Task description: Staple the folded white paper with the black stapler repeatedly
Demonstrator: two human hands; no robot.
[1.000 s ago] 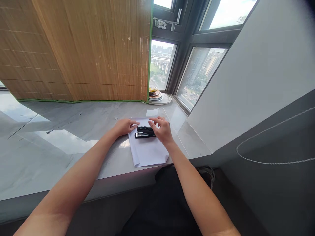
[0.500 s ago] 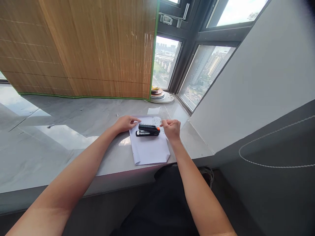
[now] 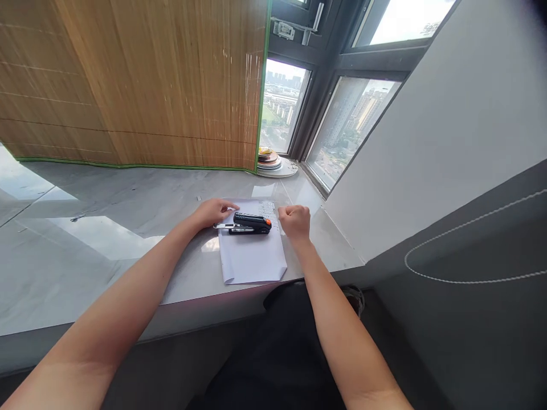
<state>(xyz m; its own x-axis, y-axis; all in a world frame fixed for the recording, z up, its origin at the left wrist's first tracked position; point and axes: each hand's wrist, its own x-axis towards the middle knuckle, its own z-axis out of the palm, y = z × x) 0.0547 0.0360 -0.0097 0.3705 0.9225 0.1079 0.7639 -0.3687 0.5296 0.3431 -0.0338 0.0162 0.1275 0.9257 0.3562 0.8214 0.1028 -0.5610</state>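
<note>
A black stapler (image 3: 252,223) with an orange part at its right end lies on a stack of white paper (image 3: 252,259). Its metal tray (image 3: 223,226) sticks out to the left, past the paper's edge. My left hand (image 3: 213,212) rests at the paper's upper left corner, fingers apart and holding nothing, just beside the stapler. Right of the stapler, my right hand (image 3: 296,222) is closed in a fist at the paper's right edge; whether anything is inside it is hidden.
The paper lies near the front edge of a marble-look sill (image 3: 128,199). A bamboo blind (image 3: 149,85) hangs behind, with stacked plates (image 3: 277,166) in the window corner. A white wall (image 3: 427,125) slopes off to the right, and a beaded cord (image 3: 405,259) hangs there.
The stapler's metal tray has slid out leftward. My right hand has closed tighter and sits slightly farther from the stapler. The whole view has shifted a little.
</note>
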